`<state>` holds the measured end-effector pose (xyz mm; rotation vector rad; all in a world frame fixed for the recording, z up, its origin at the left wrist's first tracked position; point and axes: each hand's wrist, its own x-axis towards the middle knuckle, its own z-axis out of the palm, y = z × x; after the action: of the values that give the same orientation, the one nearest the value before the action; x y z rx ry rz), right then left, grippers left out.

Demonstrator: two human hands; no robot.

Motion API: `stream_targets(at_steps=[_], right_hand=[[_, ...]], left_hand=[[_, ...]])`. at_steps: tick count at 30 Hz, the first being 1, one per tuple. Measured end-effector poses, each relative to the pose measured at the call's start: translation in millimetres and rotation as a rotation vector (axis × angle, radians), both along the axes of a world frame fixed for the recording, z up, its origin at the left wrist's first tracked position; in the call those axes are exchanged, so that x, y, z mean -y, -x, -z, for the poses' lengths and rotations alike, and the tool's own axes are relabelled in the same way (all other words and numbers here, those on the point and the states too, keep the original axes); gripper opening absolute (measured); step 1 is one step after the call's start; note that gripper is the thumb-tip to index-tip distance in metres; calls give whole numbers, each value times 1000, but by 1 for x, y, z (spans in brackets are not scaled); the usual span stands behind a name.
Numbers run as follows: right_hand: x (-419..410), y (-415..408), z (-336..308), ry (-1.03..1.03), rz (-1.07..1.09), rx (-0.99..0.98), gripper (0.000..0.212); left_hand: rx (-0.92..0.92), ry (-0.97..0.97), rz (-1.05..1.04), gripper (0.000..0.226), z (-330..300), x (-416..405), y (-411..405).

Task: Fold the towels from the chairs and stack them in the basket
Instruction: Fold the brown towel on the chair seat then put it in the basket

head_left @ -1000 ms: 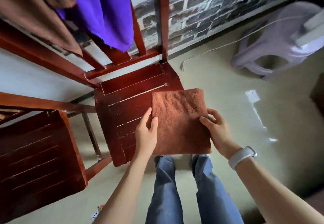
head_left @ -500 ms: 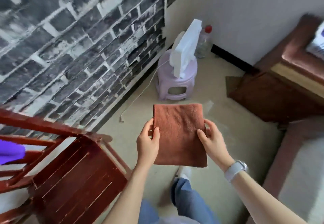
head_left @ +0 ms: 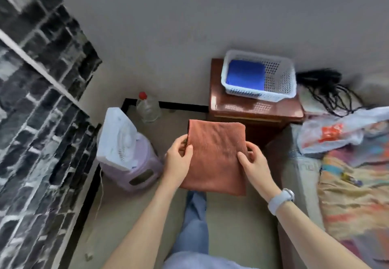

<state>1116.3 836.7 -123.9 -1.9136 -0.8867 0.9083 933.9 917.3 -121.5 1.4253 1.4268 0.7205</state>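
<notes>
A folded rust-brown towel [head_left: 216, 155] is held flat in the air in front of me. My left hand [head_left: 179, 161] pinches its left edge and my right hand [head_left: 253, 163] grips its right edge. Beyond it, a white plastic basket [head_left: 280, 83] sits on a dark wooden nightstand [head_left: 252, 108]. A folded blue towel [head_left: 246, 77] lies in the basket's left half. No chair is in view.
A white fan [head_left: 117, 138] rests on a lilac plastic stool [head_left: 136, 169] to the left, with a clear red-capped bottle [head_left: 147, 106] behind it. A bed with a patterned cover [head_left: 353, 184] and a plastic bag [head_left: 336, 134] lies on the right. Black cables [head_left: 328, 83] hang beside the basket.
The view has swung right, away from the red chairs, to the nightstand and basket. Both hands keep the same hold on the folded brown towel, now close to the nightstand.
</notes>
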Motion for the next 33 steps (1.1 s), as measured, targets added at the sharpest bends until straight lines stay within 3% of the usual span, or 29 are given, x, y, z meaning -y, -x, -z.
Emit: stream_targets(at_steps=[16, 24, 29, 31, 33], right_hand=[[-234, -187, -2, 4, 296, -44, 34], [-311, -266, 48, 39, 249, -114, 37], [-332, -286, 86, 165, 118, -164, 44], [-333, -291, 96, 248, 55, -87, 47], [-332, -293, 98, 288, 8, 122, 52]], left_hand=[[-38, 85, 225, 31, 7, -270, -222], [-115, 113, 136, 35, 57, -330, -303], [-374, 50, 77, 41, 78, -332, -326], [-553, -83, 150, 44, 78, -320, -335], [-633, -246, 242, 44, 79, -311, -343]])
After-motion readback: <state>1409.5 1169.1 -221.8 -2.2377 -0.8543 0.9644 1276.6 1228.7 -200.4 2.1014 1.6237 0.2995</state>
